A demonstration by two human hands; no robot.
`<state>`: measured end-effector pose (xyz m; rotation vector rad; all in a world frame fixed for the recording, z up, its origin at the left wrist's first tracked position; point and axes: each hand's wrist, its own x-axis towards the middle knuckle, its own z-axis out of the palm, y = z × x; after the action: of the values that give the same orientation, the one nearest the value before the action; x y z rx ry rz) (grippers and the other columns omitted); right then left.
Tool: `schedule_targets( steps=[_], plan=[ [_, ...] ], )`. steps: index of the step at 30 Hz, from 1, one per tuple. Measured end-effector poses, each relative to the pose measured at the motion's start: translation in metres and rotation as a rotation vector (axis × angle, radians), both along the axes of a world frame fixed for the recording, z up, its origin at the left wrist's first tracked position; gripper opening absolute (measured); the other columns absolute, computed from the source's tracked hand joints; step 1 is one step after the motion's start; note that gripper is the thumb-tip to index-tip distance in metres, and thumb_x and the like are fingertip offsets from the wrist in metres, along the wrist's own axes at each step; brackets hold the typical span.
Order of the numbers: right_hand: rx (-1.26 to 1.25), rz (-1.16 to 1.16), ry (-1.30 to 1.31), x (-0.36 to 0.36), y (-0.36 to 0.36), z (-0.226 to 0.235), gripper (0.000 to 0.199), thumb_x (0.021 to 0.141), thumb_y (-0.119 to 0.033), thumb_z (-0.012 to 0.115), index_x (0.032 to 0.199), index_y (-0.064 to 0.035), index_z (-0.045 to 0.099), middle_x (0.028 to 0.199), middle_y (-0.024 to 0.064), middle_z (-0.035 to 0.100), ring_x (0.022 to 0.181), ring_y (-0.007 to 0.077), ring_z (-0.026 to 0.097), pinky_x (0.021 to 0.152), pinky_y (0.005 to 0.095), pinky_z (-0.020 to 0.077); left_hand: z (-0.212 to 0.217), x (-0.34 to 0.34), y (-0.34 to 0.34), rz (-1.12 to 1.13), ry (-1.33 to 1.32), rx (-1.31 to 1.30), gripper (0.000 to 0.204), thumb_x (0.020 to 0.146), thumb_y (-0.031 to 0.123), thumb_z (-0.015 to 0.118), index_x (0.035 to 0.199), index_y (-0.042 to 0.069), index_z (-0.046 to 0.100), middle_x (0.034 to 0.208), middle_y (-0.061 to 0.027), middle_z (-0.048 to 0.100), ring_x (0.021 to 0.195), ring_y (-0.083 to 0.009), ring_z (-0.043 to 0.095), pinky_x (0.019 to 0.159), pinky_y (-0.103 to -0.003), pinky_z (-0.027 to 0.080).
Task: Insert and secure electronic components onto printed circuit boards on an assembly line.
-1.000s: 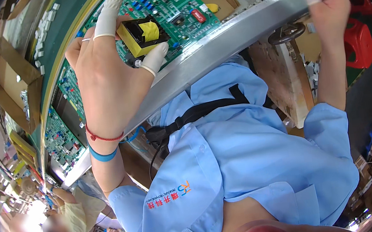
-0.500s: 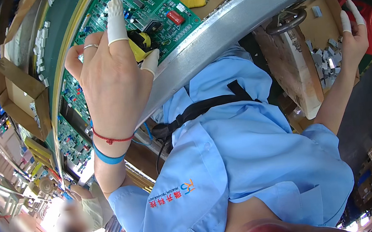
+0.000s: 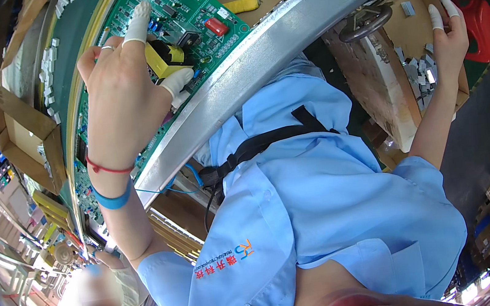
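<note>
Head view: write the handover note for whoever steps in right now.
Left hand: pinching the yellow block component between capped fingers, on the green circuit board.
Right hand: in the cardboard box of small grey metal parts; whether it grips one cannot be told.
Done: the component is at the board.
Left: whether it is fully seated cannot be seen; check.
</note>
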<state>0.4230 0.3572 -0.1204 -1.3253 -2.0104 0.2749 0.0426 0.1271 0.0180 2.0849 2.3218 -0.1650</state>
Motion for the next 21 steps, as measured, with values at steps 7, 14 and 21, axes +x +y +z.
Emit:
schedule_targets(
  steps=[7,14,21],
  plan=[
    [-0.151,0.106,0.354,-0.004,0.000,0.005,0.029,0.087,-0.018,0.068,0.116,-0.0137,0.068,0.104,0.0045,0.069,0.090,0.0176,0.066,0.081,0.0270,0.0497,0.000,0.015,0.005,0.000,0.008,-0.014,0.081,0.070,0.022,0.080,0.141,0.006,0.043,0.093,-0.0133,0.065,0.098,-0.0315,0.059,0.101,-0.042,0.032],
    [-0.237,-0.087,-0.190,0.022,0.027,-0.015,0.027,0.085,-0.028,0.067,0.111,-0.0197,0.069,0.091,0.0084,0.071,0.086,0.0239,0.068,0.078,0.0331,0.0516,-0.010,0.020,-0.009,0.031,-0.008,0.115,0.082,0.071,0.023,0.079,0.140,-0.001,0.040,0.090,-0.0114,0.061,0.091,-0.0279,0.057,0.095,-0.041,0.031],
    [-0.333,-0.212,-0.548,0.059,0.068,-0.118,0.045,0.082,-0.029,0.064,0.123,-0.0105,0.058,0.121,0.0198,0.057,0.113,0.0350,0.056,0.091,0.0443,0.0476,-0.012,0.016,-0.018,0.081,-0.131,0.280,0.086,0.071,0.029,0.081,0.142,0.003,0.039,0.107,-0.0070,0.066,0.099,-0.0240,0.058,0.095,-0.039,0.030]
  ],
)
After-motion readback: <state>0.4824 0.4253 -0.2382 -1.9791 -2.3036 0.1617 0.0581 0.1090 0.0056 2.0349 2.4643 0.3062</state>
